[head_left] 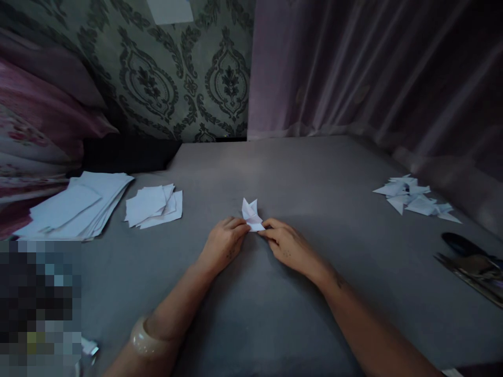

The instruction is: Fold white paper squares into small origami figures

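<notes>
A small folded piece of white paper [252, 213] lies on the grey surface in the middle of the view, with two pointed flaps rising at its far end. My left hand [226, 242] pinches its lower left corner between thumb and fingers. At the lower right corner, the fingertips of my right hand [286, 242] are closed on the paper's edge. Both hands rest low, close to the surface. Part of the paper's near edge is covered by my fingertips. A pale bangle [143, 337] circles my left forearm.
Left of my hands lie a small pile of white paper pieces [151, 207] and a larger stack of sheets [78, 207]. Several folded paper shapes [416, 196] are heaped at the right. Nearer on that side are dark, long objects [473, 264]. A patterned wall and curtain [314, 68] stand behind.
</notes>
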The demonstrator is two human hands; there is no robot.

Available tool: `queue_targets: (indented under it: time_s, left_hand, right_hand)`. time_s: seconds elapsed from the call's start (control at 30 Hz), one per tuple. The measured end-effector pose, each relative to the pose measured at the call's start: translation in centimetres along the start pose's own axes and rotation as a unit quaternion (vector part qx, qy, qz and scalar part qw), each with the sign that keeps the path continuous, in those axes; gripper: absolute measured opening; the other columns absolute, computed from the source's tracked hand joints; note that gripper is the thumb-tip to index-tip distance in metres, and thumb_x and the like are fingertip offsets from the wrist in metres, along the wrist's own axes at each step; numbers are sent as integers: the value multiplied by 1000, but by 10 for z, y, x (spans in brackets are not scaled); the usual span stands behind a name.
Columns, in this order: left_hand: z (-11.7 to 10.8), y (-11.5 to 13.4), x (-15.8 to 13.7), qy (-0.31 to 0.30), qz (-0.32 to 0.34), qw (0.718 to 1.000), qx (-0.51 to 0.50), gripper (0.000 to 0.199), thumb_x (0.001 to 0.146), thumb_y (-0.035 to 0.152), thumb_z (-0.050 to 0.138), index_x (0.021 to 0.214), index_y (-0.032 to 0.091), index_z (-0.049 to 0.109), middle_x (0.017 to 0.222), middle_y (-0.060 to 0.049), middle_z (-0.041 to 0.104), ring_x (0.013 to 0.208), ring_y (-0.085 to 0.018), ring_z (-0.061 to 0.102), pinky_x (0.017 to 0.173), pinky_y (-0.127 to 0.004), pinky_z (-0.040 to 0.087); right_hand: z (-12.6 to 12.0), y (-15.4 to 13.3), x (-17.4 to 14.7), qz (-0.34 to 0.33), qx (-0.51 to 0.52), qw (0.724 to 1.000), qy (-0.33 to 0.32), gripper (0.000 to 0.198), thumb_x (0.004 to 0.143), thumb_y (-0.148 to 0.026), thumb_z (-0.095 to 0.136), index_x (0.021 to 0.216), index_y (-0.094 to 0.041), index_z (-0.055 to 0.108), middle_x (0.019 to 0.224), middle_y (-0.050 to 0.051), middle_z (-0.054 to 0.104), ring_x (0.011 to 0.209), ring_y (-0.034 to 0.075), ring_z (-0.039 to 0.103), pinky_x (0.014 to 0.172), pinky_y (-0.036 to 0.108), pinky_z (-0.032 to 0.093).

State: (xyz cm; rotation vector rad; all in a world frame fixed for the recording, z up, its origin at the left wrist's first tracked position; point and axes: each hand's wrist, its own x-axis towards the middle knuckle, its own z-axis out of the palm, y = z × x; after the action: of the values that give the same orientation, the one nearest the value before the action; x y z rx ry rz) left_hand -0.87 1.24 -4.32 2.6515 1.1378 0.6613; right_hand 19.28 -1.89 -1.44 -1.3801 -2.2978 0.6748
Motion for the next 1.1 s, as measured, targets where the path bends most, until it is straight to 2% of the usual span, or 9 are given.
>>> queue_targets:
  time_s: [0.13,0.37,0.5,0.63,0.73,0.9,1.0,1.1]
  left_hand:
    - [-9,9,-2,-45,15,997,60,27,93,23,42,110,22,63,107,-7,63,96,-21,53,81,-35,46]
    - [-15,20,-3,-97,11,989,114,35,95,38,37,125,32,54,107,-8,56,98,-24,49,79,-37,43]
    - [-13,22,-2,-109,7,987,118,39,94,44,35,128,35,51,105,-9,53,96,-25,48,80,-39,41]
    - [-11,24,-2,-100,6,987,125,38,93,46,38,129,40,49,101,-9,52,91,-25,47,78,-40,41]
    - [-12,25,-1,-84,10,990,111,37,92,44,40,126,37,53,99,-9,53,89,-24,48,77,-40,42]
    - [-12,19,-1,-46,-7,998,40,29,94,35,41,105,21,63,98,-8,61,91,-21,54,82,-35,45]
    - [-11,12,-2,-27,-29,999,15,23,94,28,41,96,19,62,95,-6,64,90,-20,57,81,-33,46]
    - [-10,8,-2,-18,-41,999,4,17,92,25,45,91,19,61,91,-5,65,88,-19,59,79,-31,47]
  right_hand:
    - [-6,8,0,20,42,999,-6,37,82,-5,44,101,-24,70,99,3,62,90,13,58,84,27,42]
    - [-21,14,-4,66,51,996,-39,35,81,-8,45,97,-24,72,96,3,64,86,13,59,79,26,43]
    - [-25,17,-4,80,48,995,-39,34,79,-8,46,95,-23,72,96,4,66,85,14,60,78,25,44]
    - [-21,21,-3,90,37,995,-3,32,80,-10,46,94,-23,71,96,3,68,88,15,61,80,27,44]
    - [-15,20,0,104,27,994,28,29,82,-13,46,95,-23,70,94,3,70,87,16,62,78,28,45]
    - [0,8,4,112,17,990,78,14,84,-25,55,91,-22,66,86,2,67,77,15,61,68,26,43]
    - [10,0,5,118,-6,988,104,14,80,-30,62,91,-22,62,88,2,64,79,16,60,68,26,42]
    - [18,-6,6,124,-28,985,120,12,84,-29,58,93,-22,60,91,3,62,80,16,60,67,26,42]
